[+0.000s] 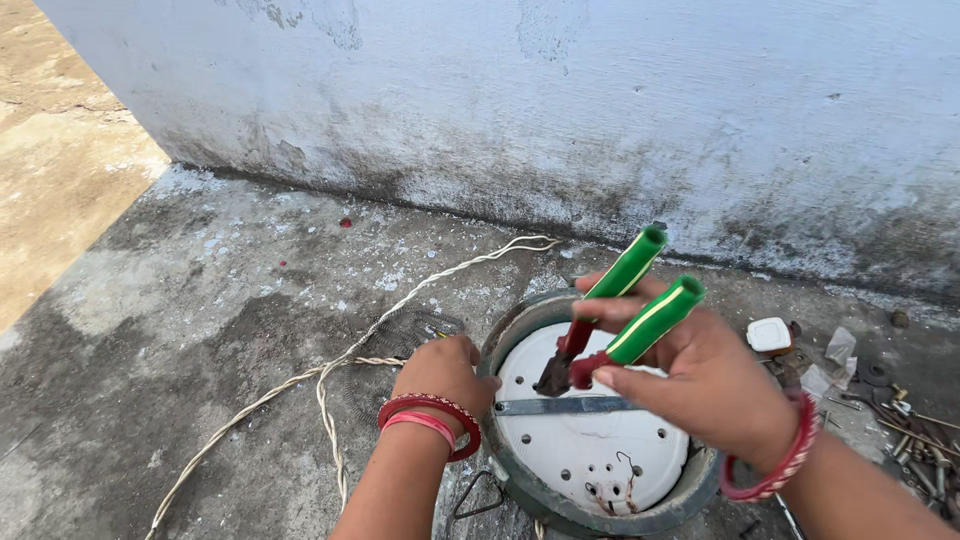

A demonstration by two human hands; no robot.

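Two forearms with red bangles come up from the bottom edge toward a round grey housing with a white perforated plate inside, low and right of centre on the concrete floor. Behind it a stained whitewashed wall fills the top of the frame. A twisted pale cord runs from the lower left up toward the wall's foot, passing a flat wire mesh guard left of the housing. The right hand is closed around green-handled pliers, nose pointing down just above a metal strap crossing the plate. The left hand is curled over the housing's left rim, steadying it. Judging by this, the work is at gripping a fitting near the strap; next the nose would need seating squarely on it while the rim is held firm. Loose screws and scraps lie at right.
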